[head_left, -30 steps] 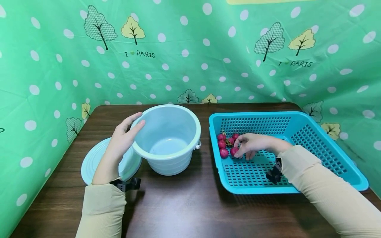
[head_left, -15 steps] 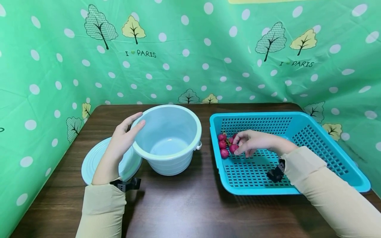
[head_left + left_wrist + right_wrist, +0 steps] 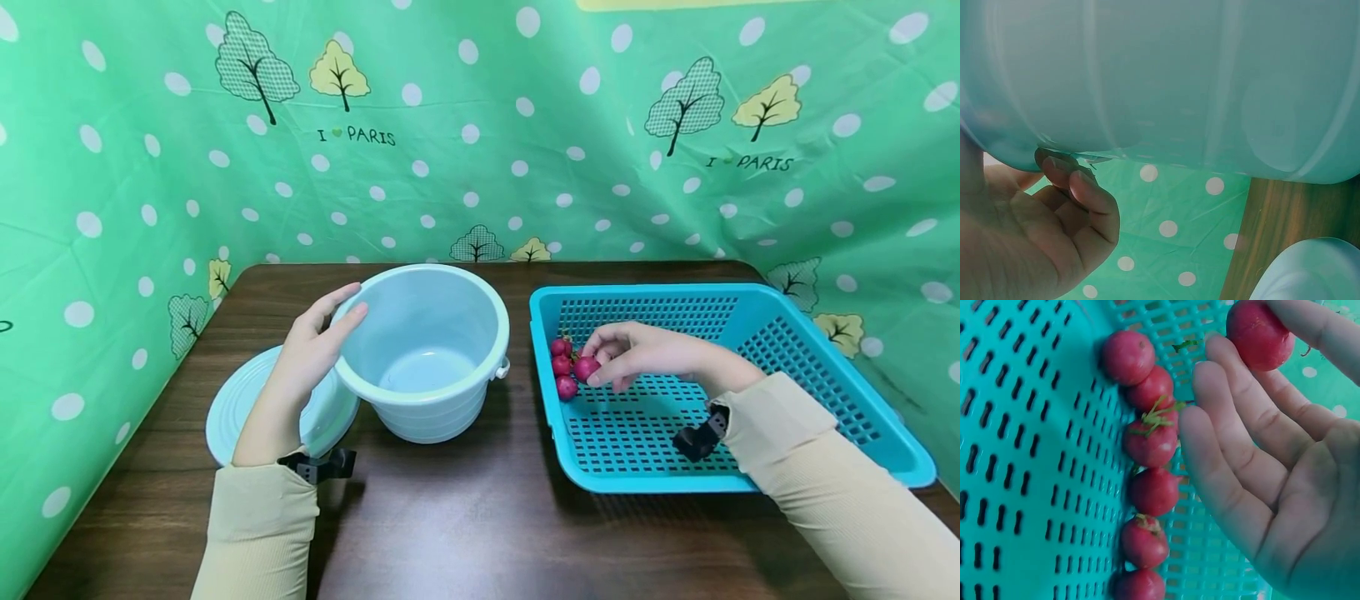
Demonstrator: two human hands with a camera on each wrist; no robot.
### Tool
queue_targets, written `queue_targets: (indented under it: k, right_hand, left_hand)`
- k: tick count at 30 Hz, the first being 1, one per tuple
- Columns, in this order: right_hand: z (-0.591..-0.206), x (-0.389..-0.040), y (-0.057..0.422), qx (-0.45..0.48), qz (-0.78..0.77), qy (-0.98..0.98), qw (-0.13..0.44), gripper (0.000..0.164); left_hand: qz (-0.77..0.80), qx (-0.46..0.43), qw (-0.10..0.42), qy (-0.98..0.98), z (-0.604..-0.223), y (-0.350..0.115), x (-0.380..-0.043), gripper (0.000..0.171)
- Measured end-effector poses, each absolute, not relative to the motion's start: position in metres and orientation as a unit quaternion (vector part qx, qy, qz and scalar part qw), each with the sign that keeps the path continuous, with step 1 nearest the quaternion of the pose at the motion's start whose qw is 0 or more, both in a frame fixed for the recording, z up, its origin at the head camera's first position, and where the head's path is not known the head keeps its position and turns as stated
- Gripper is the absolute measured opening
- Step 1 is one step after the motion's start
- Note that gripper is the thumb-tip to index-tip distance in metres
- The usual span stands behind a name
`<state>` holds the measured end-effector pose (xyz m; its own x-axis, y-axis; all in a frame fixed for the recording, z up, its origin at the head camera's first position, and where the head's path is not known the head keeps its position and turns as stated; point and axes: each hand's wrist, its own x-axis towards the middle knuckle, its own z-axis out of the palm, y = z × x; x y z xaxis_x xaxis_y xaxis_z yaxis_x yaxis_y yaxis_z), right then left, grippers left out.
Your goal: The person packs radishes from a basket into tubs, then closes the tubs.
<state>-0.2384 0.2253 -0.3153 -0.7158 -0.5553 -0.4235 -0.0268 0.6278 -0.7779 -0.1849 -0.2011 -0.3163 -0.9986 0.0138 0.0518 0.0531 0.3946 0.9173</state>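
Observation:
On the left my left hand (image 3: 313, 340) grips the rim of a pale blue bucket (image 3: 427, 410), thumb over the inside edge. The left wrist view has its curled fingers against the bucket wall (image 3: 1166, 81). Over the blue slotted basket (image 3: 660, 482), my right hand (image 3: 647, 350) pinches a round red radish (image 3: 586, 369) between thumb and fingers. In the right wrist view this held radish (image 3: 1261, 334) is apart from the row. Several other radishes (image 3: 1152, 492), some with green stem stubs, line the basket's left wall.
A pale blue lid (image 3: 238, 402) lies flat on the dark wooden table (image 3: 450, 533), left of the bucket and partly behind my left forearm. A green dotted cloth (image 3: 465, 167) hangs behind the table. The bucket stands between lid and basket.
My right hand has lifted the radish slightly and shifted it a little upward and left in the head view. The left hand and bucket keep their place.

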Motion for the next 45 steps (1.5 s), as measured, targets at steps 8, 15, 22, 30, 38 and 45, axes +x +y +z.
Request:
queue_targets:
  k: [8,15,22,30,38,45]
  right_hand:
    - [-0.308,-0.237,0.218,-0.189,-0.409,0.841,0.300,0.039]
    - [-0.296,-0.236,0.211,-0.201,-0.434,0.832,0.280,0.038]
    - [-0.290,-0.232,0.202,-0.210,-0.464,0.817,0.271,0.038]
    - [-0.283,-0.226,0.184,-0.225,-0.492,0.798,0.264,0.038]
    - [-0.279,-0.219,0.168,-0.240,-0.497,0.792,0.262,0.035]
    - [-0.279,-0.216,0.157,-0.257,-0.498,0.785,0.265,0.035]
  left_hand:
    - [-0.549,-0.020,0.016,-0.836,-0.316,-0.201,-0.185,0.060]
    - [-0.549,-0.017,0.017,-0.836,-0.316,-0.201,-0.184,0.060]
    - [-0.549,-0.017,0.014,-0.836,-0.317,-0.201,-0.184,0.060]
    - [-0.551,-0.019,0.012,-0.835,-0.318,-0.201,-0.185,0.060]
    - [-0.546,-0.022,0.017,-0.838,-0.316,-0.201,-0.184,0.059]
    - [-0.544,-0.024,0.019,-0.838,-0.315,-0.201,-0.184,0.059]
